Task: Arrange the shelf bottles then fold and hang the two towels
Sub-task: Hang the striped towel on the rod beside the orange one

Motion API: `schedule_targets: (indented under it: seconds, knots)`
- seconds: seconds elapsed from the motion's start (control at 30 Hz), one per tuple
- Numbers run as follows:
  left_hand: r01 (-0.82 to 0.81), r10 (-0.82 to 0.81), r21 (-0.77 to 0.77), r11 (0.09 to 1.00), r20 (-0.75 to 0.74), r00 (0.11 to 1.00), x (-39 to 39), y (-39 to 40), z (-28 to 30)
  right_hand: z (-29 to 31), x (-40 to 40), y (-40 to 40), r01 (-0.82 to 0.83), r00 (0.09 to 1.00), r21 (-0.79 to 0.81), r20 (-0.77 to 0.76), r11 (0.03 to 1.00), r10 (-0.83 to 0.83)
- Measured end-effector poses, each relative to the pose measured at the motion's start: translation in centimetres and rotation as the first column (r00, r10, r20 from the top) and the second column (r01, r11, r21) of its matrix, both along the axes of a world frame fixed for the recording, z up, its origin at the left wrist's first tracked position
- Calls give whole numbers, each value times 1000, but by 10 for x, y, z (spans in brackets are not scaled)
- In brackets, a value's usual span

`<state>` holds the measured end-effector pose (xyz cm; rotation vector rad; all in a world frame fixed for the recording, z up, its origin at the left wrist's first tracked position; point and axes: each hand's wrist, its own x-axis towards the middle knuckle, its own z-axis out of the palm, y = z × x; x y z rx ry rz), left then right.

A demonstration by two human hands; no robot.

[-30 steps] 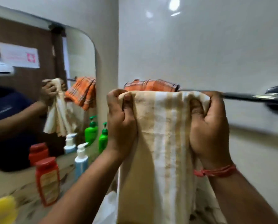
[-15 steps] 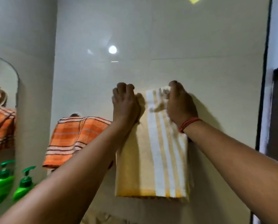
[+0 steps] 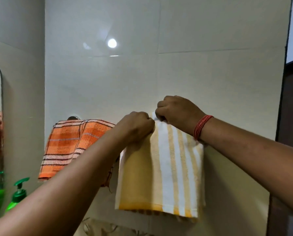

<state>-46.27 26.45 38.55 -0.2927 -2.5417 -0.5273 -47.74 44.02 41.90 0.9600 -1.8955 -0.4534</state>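
Both hands (image 3: 156, 120) fisted atop striped towel (image 3: 166, 169)

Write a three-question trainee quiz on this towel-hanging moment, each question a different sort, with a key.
1. True or false: the orange checked towel hangs left of the yellow striped towel.
2. Which wrist wears the red thread band? A left, B right.
3. Fill in: both the left hand and the right hand grip the striped towel's ____ edge.

Key: 1 true; 2 B; 3 top.
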Motion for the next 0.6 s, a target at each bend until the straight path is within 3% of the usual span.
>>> schedule_targets:
  seconds: [0.07,0.13,0.27,0.4,0.5,0.6]
  knots:
    - [-27,32,-48,998,114,993,6,1,-3,-1,8,-1,114,953,-86,292,990,-85]
    - [-27,38,-52,998,224,974,9,3,2,-1,20,-4,199,863,-99,488,975,-126]
    - [43,-71,74,996,443,894,11,6,12,10,40,-14,317,730,90,613,944,-303]
    - [77,-136,145,986,452,882,3,2,11,18,53,-29,242,688,-170,724,955,-45]
    - [66,-77,41,997,397,915,5,3,11,-8,52,-27,297,634,-90,763,951,-126]
    - [-3,28,-85,996,296,955,2,6,11,-17,41,-14,292,559,-111,826,950,-76]
